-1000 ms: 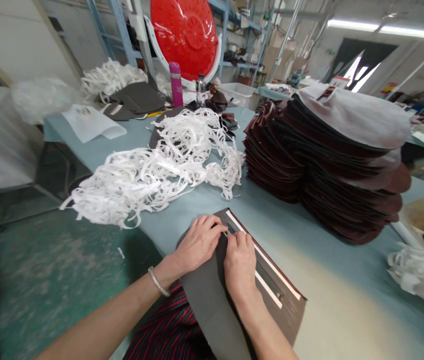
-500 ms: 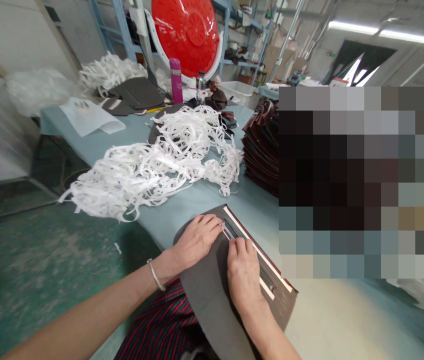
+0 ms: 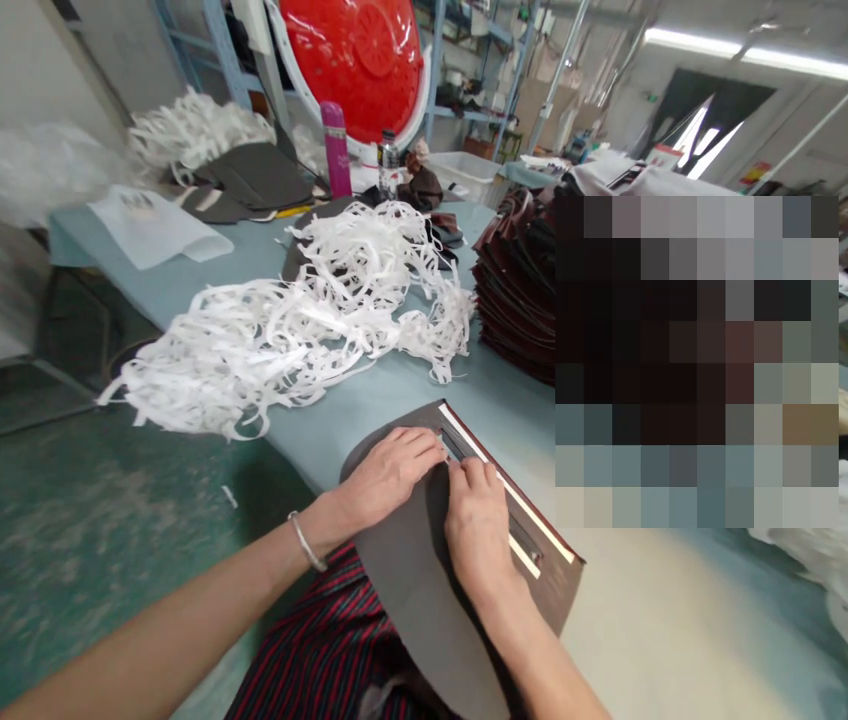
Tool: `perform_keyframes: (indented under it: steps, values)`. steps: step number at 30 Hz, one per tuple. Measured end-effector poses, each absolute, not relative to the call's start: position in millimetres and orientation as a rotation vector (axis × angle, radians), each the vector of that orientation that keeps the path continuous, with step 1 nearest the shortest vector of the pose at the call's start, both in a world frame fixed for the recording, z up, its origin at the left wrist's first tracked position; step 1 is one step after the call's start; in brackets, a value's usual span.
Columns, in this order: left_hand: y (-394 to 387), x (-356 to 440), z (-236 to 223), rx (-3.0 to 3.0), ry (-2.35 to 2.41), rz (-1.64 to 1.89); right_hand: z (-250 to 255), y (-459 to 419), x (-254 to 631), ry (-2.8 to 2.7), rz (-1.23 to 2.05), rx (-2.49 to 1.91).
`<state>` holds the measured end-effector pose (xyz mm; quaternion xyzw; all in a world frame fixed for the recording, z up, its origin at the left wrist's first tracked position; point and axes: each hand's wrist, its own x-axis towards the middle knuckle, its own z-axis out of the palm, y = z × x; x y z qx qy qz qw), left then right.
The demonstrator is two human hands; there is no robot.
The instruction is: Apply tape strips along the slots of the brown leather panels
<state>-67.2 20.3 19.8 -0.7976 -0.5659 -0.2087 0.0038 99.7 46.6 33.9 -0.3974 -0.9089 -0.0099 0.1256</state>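
A dark grey sheet (image 3: 413, 590) lies over my lap and the table edge, on top of a brown leather panel (image 3: 560, 592). Along the panel run white tape strips (image 3: 536, 513) and a dark slot with what looks like a zipper (image 3: 525, 537). My left hand (image 3: 394, 472) is closed at the sheet's upper edge, its fingertips by the slot's far end. Just beside it, my right hand (image 3: 480, 520) has bent fingers pressing the same edge. Under my right hand the sheet bulges into a fold. What lies beneath the fingertips is hidden.
A tangled heap of white strips (image 3: 244, 350) lies beyond my hands. Stacked dark red-brown leather pieces (image 3: 514, 300) stand at the right, next to a blurred-out area. Farther back are a pink bottle (image 3: 335, 150), a red round lid (image 3: 356, 60) and grey pieces (image 3: 259, 180).
My right hand has slid up along the slot, closer to my left hand. The grey sheet bulges more beside it. The whole view has shifted slightly.
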Motion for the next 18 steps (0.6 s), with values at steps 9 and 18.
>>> perform_keyframes:
  steps: [9, 18]
  values:
    - [22.4, -67.0, 14.4, -2.481, -1.735, -0.698, 34.0, 23.8, 162.2, -2.766, -0.167, -1.154]
    - [24.0, -68.5, 7.0, -2.476, -1.72, -0.661, 35.7, -0.2, 230.2, -2.745, -0.105, -1.07]
